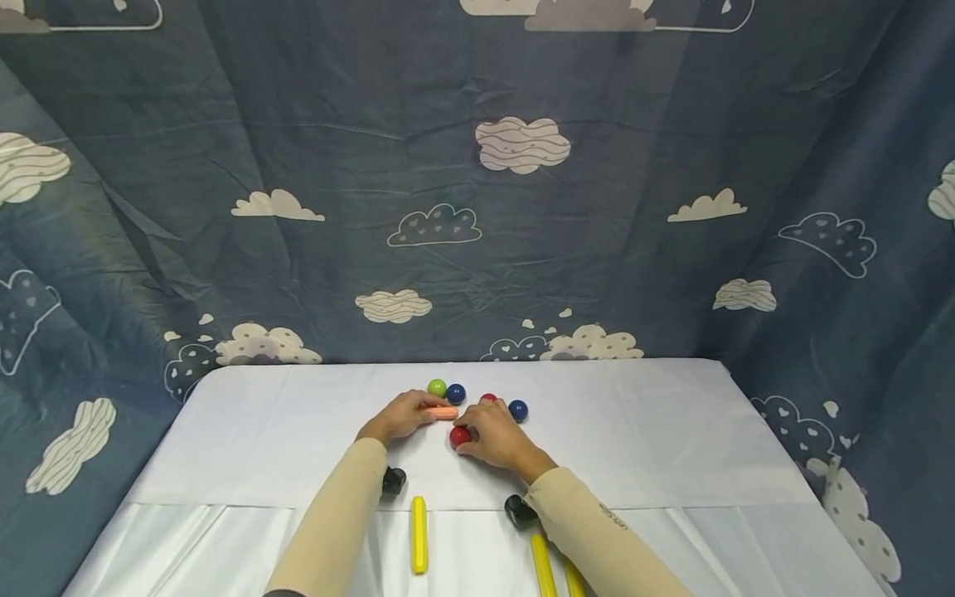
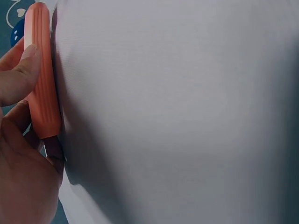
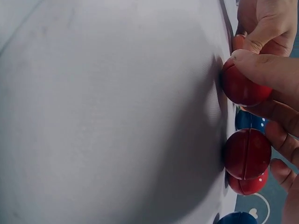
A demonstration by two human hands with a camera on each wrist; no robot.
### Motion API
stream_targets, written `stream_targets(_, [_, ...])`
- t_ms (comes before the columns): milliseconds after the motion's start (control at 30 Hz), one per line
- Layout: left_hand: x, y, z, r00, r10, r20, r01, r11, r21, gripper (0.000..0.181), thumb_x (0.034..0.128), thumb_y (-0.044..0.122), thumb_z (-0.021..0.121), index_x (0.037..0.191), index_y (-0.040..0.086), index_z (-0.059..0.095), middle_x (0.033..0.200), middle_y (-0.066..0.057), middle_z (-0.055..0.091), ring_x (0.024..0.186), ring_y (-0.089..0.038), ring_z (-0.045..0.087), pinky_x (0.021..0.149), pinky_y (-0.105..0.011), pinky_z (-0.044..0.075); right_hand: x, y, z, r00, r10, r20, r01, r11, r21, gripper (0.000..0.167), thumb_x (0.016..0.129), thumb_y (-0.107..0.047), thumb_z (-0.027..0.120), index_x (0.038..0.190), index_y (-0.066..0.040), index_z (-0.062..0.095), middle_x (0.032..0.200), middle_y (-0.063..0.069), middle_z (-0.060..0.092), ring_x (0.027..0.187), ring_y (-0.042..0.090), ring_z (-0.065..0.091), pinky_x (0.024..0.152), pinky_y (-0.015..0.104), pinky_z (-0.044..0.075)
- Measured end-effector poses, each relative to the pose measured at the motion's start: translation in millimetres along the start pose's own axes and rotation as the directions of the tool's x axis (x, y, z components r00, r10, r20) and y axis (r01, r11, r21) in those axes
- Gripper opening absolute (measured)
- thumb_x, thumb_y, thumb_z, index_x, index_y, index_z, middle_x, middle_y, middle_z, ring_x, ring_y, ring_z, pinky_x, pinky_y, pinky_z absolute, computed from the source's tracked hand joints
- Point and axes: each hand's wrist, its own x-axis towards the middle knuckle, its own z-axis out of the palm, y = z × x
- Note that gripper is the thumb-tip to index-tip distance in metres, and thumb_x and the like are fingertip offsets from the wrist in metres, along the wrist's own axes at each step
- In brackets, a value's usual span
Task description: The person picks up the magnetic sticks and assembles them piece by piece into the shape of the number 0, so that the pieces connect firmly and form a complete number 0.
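Observation:
My left hand [image 1: 403, 417] grips an orange ribbed stick [image 2: 43, 88], with the thumb lying along its side; in the head view the stick points right, low over the white cloth. Close by on the right, my right hand [image 1: 495, 433] pinches a red ball [image 3: 244, 86] between thumb and fingers. A second, darker red ball [image 3: 247, 154] is beside the fingers of that hand, and another red ball [image 3: 251, 183] shows partly behind it. Past the left fingertips are a green ball [image 1: 437, 387] and a blue ball [image 1: 456, 394]. Another blue ball [image 1: 518, 410] lies right of the right hand.
A white cloth [image 1: 634, 439] covers the table. Toward its front lie a yellow stick [image 1: 419, 535] and two more yellow sticks [image 1: 543, 565], partly hidden by the right sleeve. Dark cloud-patterned fabric [image 1: 418, 108] hangs behind and at both sides. Black devices [image 1: 521, 512] sit by the wrists.

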Motion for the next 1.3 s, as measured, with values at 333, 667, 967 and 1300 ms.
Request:
stream_targets(333, [1.4,1.0,-1.3,1.0,-0.021,0.011,0.021,1.0,-0.012,0.026,0.094,0.006,0.058,0.115,0.016,0.071,0.12,-0.005,0.064,0.115,-0.026,0.053,0.104,-0.053,0.033,5.7,12,-10,0.997,0.025,-0.072,-0.019,0.997,0.074,0.034,0.078,-0.027,0.081,0.106,-0.01,0.073,0.097,0.001,0.071,0.089,0.015,0.056,0.083,0.038,0.037])
stream_targets(667, [0.2,2.6,-1.9,0.998,-0.059,0.02,0.06,0.996,-0.062,0.026,0.0946,0.006,0.058,0.116,0.014,0.07,0.122,-0.007,0.063,0.118,-0.028,0.051,0.107,-0.054,0.03,18.4,16,-9,0.982,0.182,-0.057,-0.175,0.978,0.115,0.032,0.08,-0.025,0.079,0.107,-0.008,0.073,0.08,-0.003,0.064,0.076,0.013,0.047,0.081,0.036,0.034])
stream_targets(967, [0.5,5.0,-3.0,0.997,-0.07,0.017,0.071,0.996,-0.059,0.027,0.0944,0.006,0.058,0.116,0.015,0.07,0.122,-0.006,0.062,0.115,-0.026,0.052,0.106,-0.053,0.031,23.5,15,-6,0.972,0.23,-0.042,-0.228,0.973,0.046,0.031,0.08,-0.024,0.079,0.106,-0.009,0.074,0.089,0.001,0.068,0.081,0.015,0.049,0.082,0.035,0.035])
stream_targets(1300, [-0.3,3.7,-1.3,0.997,-0.07,0.029,0.072,0.996,-0.056,0.026,0.0942,0.006,0.059,0.116,0.015,0.07,0.122,-0.007,0.062,0.113,-0.026,0.052,0.105,-0.054,0.031,24.2,16,-4,0.975,0.22,-0.023,-0.22,0.976,-0.002,0.034,0.075,-0.025,0.083,0.104,-0.009,0.075,0.093,0.001,0.071,0.082,0.015,0.05,0.083,0.035,0.036])
